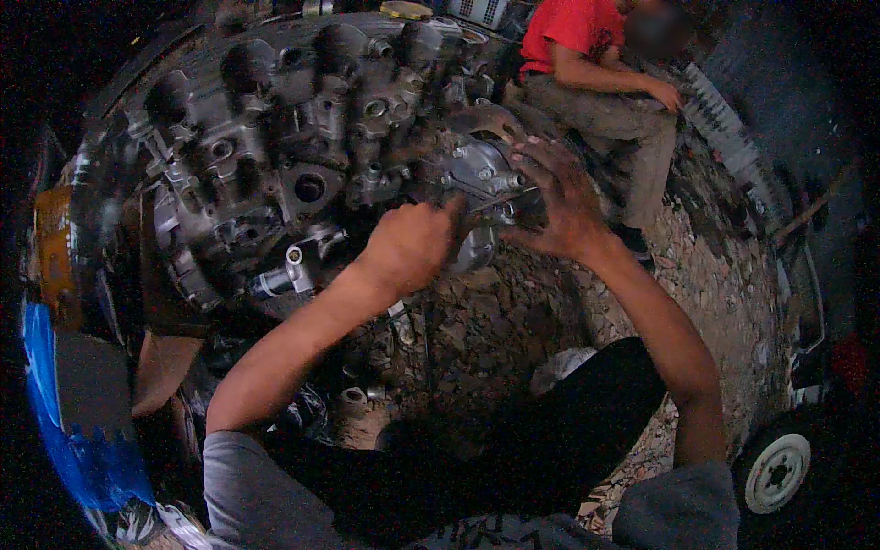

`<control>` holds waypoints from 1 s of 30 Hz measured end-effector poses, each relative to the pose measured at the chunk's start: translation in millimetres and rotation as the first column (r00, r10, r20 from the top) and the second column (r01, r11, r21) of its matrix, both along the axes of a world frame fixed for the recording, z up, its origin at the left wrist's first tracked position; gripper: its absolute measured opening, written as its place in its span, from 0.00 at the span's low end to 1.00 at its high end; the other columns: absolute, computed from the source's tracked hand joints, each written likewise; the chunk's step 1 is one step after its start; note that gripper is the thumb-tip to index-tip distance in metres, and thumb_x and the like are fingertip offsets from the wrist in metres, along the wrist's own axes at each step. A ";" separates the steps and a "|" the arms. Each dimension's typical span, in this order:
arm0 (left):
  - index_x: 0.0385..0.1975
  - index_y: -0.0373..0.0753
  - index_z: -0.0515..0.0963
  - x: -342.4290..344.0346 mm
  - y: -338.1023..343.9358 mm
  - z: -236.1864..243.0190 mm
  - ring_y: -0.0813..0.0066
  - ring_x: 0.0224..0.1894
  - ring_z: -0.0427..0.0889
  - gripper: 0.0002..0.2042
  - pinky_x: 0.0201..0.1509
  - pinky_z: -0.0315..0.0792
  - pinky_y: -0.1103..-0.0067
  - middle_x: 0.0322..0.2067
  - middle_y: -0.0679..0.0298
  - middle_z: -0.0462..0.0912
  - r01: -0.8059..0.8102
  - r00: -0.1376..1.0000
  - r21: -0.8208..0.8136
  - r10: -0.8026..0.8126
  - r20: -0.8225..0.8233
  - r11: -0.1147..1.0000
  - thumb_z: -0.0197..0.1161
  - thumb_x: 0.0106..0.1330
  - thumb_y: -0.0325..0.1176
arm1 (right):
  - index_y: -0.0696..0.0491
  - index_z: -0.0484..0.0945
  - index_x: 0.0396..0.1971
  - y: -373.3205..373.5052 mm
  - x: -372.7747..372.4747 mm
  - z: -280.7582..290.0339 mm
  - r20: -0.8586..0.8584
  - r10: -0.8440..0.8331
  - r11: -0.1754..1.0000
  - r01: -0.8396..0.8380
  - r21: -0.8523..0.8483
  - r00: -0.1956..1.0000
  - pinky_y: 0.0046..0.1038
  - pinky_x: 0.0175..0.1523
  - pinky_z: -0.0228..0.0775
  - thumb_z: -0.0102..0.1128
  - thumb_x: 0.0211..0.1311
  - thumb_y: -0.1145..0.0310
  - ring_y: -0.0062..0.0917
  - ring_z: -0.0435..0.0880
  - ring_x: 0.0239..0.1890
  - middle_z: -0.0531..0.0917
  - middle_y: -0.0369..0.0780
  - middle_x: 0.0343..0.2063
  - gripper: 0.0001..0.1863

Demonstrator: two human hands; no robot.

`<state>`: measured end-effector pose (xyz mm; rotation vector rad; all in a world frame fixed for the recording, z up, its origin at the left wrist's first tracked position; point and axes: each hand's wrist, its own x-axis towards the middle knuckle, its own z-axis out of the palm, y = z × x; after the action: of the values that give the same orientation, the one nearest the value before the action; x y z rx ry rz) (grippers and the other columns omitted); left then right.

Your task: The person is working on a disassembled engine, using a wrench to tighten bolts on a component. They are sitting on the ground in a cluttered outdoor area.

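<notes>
A large grimy metal engine block (302,133) with rows of rounded recesses and bolt bosses fills the upper left. My left hand (412,240) has curled fingers at the lower left of a silvery round housing (477,165) on the block's right end; what it grips is unclear. A thin metal rod (509,197) crosses the housing between my hands. My right hand (559,202) has its fingers apart and bent along the housing's right side, near or touching it. A cylindrical metal fitting (284,280) lies below the block, left of my left forearm.
Another person (573,41) in a red top sits at upper right, beside the housing. Rubble ground (605,307) surrounds my legs. A blue sheet (92,467) is at lower left, a white-rimmed wheel (777,472) at lower right, and small metal parts (357,394) lie below my left forearm.
</notes>
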<state>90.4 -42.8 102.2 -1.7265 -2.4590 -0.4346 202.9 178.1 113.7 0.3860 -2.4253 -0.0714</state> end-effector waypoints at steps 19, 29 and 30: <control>0.42 0.39 0.73 14.6 7.3 -16.3 0.47 0.26 0.80 0.17 0.31 0.74 0.58 0.22 0.48 0.79 -0.260 0.946 0.044 0.246 0.211 0.965 0.53 0.63 0.45 | 0.45 0.75 0.50 6.7 -14.5 -10.4 -0.116 0.094 0.987 -0.077 0.141 0.989 0.40 0.60 0.63 0.63 0.48 0.47 0.38 0.67 0.57 0.75 0.35 0.52 0.29; 0.45 0.40 0.72 19.5 8.5 -28.0 0.48 0.25 0.80 0.16 0.30 0.74 0.59 0.22 0.50 0.80 -0.275 0.943 0.061 0.257 0.212 0.960 0.57 0.59 0.39 | 0.49 0.75 0.49 7.7 -17.6 -7.9 -0.148 0.164 0.979 -0.143 0.146 0.975 0.39 0.59 0.64 0.63 0.48 0.47 0.36 0.70 0.53 0.77 0.36 0.48 0.30; 0.45 0.40 0.72 19.9 9.1 -30.1 0.49 0.25 0.80 0.16 0.30 0.74 0.60 0.22 0.50 0.80 -0.277 0.942 0.080 0.254 0.220 0.958 0.57 0.59 0.38 | 0.49 0.75 0.49 8.5 -17.8 -7.9 -0.150 0.165 0.979 -0.144 0.146 0.975 0.39 0.59 0.64 0.63 0.48 0.46 0.36 0.70 0.52 0.77 0.37 0.48 0.31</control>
<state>110.3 -33.8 72.1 -1.3414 -2.7015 -0.7370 185.1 186.6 105.8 0.6061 -2.2292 -0.1916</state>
